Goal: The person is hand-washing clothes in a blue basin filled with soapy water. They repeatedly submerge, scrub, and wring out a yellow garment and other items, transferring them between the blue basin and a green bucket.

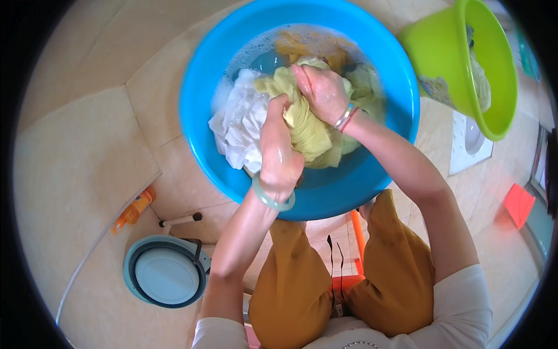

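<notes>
A large blue basin of sudsy water stands in front of my knees. Both hands are in it, closed on a wet, bunched yellow-green cloth. My left hand, with a pale bangle at the wrist, grips the cloth's near left side. My right hand, wearing a bracelet and a red cord, clutches its upper part. White fabric lies left of my left hand. Orange-yellow fabric floats at the far side, and more pale green cloth sits in the water at right.
A lime-green bucket tilts at upper right with cloth over its rim, near a white floor toilet. At lower left are a grey-blue collapsible basin and an orange bottle. A red-orange object is at far right.
</notes>
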`<state>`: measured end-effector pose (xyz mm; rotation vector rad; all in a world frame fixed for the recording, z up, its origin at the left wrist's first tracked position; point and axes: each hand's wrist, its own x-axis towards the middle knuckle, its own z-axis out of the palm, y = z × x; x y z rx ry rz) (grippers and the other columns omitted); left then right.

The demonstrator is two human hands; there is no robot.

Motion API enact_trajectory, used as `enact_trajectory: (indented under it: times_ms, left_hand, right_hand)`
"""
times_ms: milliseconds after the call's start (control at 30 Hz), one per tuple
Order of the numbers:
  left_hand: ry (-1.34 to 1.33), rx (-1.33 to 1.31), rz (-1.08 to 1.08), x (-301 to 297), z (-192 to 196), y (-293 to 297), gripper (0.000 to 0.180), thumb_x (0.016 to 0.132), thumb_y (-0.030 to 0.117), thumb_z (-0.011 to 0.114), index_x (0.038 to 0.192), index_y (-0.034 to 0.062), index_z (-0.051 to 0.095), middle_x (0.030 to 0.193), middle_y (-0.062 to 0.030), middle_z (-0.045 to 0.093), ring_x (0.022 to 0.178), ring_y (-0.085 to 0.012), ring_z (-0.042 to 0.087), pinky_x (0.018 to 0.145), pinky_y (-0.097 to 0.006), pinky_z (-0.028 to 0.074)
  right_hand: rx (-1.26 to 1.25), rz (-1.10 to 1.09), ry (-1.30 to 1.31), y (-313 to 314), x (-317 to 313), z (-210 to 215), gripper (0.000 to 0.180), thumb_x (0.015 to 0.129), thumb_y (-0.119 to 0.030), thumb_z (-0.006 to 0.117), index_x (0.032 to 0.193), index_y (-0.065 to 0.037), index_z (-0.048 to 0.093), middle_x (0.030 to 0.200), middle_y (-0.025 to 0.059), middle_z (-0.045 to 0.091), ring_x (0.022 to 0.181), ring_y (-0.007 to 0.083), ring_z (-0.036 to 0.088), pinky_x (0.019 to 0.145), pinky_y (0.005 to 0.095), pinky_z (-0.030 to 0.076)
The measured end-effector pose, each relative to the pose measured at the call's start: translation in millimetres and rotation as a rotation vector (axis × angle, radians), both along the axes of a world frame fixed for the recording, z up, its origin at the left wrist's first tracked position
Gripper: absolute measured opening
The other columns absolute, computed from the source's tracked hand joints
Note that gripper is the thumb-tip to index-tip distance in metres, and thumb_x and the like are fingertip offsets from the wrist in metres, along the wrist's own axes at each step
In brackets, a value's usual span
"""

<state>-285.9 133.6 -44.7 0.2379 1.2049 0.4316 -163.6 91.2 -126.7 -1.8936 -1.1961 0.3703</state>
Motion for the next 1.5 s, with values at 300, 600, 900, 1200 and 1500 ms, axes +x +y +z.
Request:
enact_trajectory:
  times_ms: [300, 600, 900, 1200, 1500]
  left_hand:
    - [0.448, 1.100, -0.771, -33.3, 9.5, 56.0, 0.042, 0.087, 0.034, 0.069, 0.108, -0.0007, 0.059, 0.101, -0.0104, 0.064, 0.101, -0.0190, 0.059, 0.091, -0.033, 0.045]
    - [0.281, 0.947, -0.273, -33.0, 6.8, 93.5, 0.025, 0.088, 0.023, 0.071, 0.074, 0.0038, 0.062, 0.065, 0.0074, 0.049, 0.061, -0.0034, 0.036, 0.055, -0.021, 0.029]
    - [0.767, 1.535, -0.525, -54.8, -20.2, 92.1, 0.040, 0.083, 0.019, 0.073, 0.113, -0.0010, 0.057, 0.107, -0.0104, 0.061, 0.101, -0.0212, 0.057, 0.088, -0.032, 0.044]
    - [0.526, 1.546, -0.984, -51.0, -60.8, 30.9, 0.025, 0.085, 0.012, 0.068, 0.108, 0.0019, 0.066, 0.120, -0.0136, 0.064, 0.104, -0.0259, 0.064, 0.085, -0.033, 0.051]
    - [0.825, 1.743, -1.224, -52.1, -64.9, 29.0, 0.044, 0.080, 0.023, 0.071, 0.122, 0.0139, 0.061, 0.130, -0.0045, 0.057, 0.123, -0.0221, 0.051, 0.104, -0.044, 0.034]
  right_hand:
    - [0.116, 0.189, 1.145, 19.2, -8.7, 75.6, 0.031, 0.093, -0.030, 0.058, 0.104, 0.000, 0.060, 0.090, 0.0058, 0.062, 0.077, 0.0093, 0.055, 0.068, 0.0270, 0.045]
    - [-0.499, 0.126, 0.195, -61.7, -12.7, 58.0, 0.042, 0.079, -0.047, 0.072, 0.081, -0.008, 0.055, 0.080, 0.0080, 0.061, 0.077, 0.0264, 0.061, 0.066, 0.0382, 0.050]
    - [-0.121, 0.070, 0.730, -62.7, -5.6, 34.2, 0.021, 0.089, -0.020, 0.063, 0.080, -0.005, 0.052, 0.069, 0.0023, 0.049, 0.066, 0.0145, 0.050, 0.060, 0.0322, 0.041]
    - [0.375, -0.026, 1.206, 0.8, 67.8, 116.1, 0.015, 0.091, -0.015, 0.060, 0.094, -0.001, 0.060, 0.087, 0.0016, 0.062, 0.080, 0.0062, 0.058, 0.072, 0.0212, 0.046]
    - [-0.237, -0.140, 0.089, -22.4, 76.9, 30.9, 0.048, 0.082, -0.027, 0.072, 0.120, -0.003, 0.053, 0.110, 0.0130, 0.060, 0.102, 0.0254, 0.056, 0.090, 0.0344, 0.044]
